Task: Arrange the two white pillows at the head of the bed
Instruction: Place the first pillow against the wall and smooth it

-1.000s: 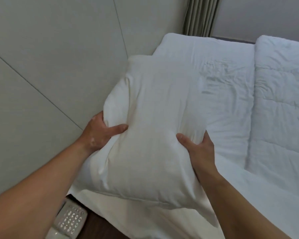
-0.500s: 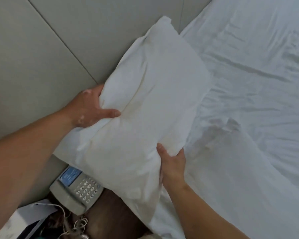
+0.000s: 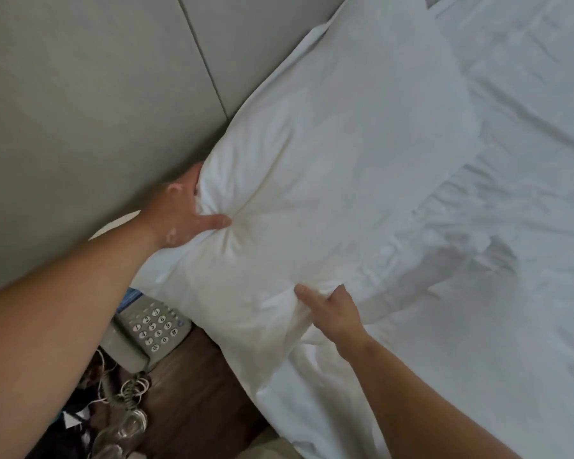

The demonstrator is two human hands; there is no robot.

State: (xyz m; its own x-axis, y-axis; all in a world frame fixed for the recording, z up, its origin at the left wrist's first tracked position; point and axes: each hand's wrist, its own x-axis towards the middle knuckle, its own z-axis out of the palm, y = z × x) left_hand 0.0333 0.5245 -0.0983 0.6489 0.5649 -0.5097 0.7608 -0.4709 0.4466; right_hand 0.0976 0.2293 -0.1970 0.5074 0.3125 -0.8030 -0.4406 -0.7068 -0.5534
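Observation:
A white pillow (image 3: 338,167) lies lengthwise along the grey padded headboard (image 3: 96,94), resting on the white sheet of the bed (image 3: 527,226). My left hand (image 3: 183,210) grips its near left edge beside the headboard, thumb pressed into the fabric. My right hand (image 3: 332,309) pinches the pillow's near right edge, bunching the cover. The pillow's near end hangs a little past the mattress edge. A second pillow is not clearly visible; a white fabric corner (image 3: 315,34) shows beyond the pillow's far end.
A grey desk phone (image 3: 150,329) with a keypad sits on a dark wooden nightstand (image 3: 193,402) just below the pillow's near end. Coiled cord and cables (image 3: 130,395) lie beside it. A folded white duvet covers the bed at the right.
The pillow has moved down and away from me toward the headboard, from held up in the air to resting on the bed. Both hands kept their grip.

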